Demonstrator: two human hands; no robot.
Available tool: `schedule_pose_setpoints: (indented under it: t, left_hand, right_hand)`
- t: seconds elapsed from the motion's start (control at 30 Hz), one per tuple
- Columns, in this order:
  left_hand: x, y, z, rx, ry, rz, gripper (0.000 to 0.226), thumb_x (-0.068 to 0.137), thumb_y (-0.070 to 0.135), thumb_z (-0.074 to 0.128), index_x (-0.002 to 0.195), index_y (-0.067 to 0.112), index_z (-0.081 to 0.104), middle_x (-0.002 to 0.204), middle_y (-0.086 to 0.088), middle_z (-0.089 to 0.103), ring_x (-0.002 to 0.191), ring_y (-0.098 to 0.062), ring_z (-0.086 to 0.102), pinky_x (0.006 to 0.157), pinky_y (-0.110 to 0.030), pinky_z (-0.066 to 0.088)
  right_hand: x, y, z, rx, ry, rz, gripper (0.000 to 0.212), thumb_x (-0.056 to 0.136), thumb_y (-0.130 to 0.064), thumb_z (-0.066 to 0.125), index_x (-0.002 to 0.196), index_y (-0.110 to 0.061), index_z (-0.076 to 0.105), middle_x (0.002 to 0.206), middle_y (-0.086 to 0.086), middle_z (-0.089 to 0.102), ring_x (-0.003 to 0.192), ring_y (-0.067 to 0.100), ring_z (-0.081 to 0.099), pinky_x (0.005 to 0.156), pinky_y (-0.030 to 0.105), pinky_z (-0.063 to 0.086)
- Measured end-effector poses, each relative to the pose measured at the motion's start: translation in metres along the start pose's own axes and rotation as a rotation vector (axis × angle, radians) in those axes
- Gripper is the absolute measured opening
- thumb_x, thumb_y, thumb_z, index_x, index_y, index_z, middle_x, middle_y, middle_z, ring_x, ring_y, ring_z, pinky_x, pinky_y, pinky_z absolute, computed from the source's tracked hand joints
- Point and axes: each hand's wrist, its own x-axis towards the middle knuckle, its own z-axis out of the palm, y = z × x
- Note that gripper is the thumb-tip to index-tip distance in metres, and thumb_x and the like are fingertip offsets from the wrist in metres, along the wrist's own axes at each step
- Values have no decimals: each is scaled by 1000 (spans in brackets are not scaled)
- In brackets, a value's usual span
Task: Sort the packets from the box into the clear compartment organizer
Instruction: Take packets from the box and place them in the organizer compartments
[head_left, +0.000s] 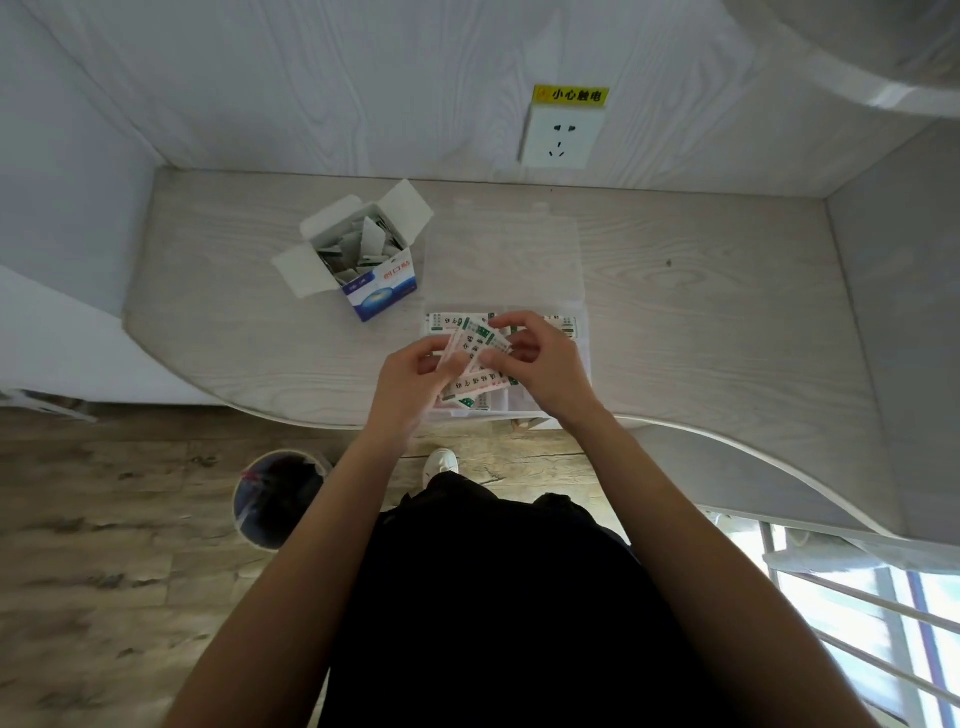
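Over worktop (701, 312) edge: left hand (410, 387) and right hand (543, 364), fingers (498, 325) curled, pinching fanned packets (475, 345) just above clear organizer (582, 332). Farther left, apart: open box (363, 254), packets inside.

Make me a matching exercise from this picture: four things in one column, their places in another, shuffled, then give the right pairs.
Things:
1. box
2. wall socket
3. bin
4. packets

Places:
A. on the floor, below the desk's edge
B. between the two hands, over the organizer
C. on the desk, flaps open, left of the organizer
D. on the back wall, under a yellow sign

Pairs: 1-C, 2-D, 3-A, 4-B
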Motion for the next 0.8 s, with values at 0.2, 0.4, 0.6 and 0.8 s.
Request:
schedule_pose_setpoints:
  t: [0.2,0.4,0.6,0.8]
  left_hand:
    - [4,1,-18,-38,-31,-50,25,81,7,69,106,9,66,91,-4,72,76,-14,71,65,-26,58]
    - [14,-5,-38,344,90,163,18,87,18,64,104,16,65,101,1,69,82,-7,66,68,-25,56]
    - [21,-4,-50,502,101,216,20,89,23,60,106,19,49,112,-3,66,91,-16,65,72,-26,53]
    - [38,10,-36,830,-97,356,21,94,24,54,107,8,58,110,-5,65,87,-8,55,61,-9,37]
  right_hand:
    - [5,6,11,-22,-48,21,29,81,-15,73,108,-13,63,98,6,70,86,24,69,73,33,59]
    - [2,14,8,-28,35,43,29,86,-9,65,113,-20,61,96,6,66,84,22,68,69,28,59]
    - [-3,24,15,-174,175,-4,33,90,-11,59,120,-24,59,95,7,68,77,27,68,65,36,58]
    - [0,22,-6,-130,331,46,17,90,-9,61,97,-24,65,89,-3,65,78,16,68,60,28,58]
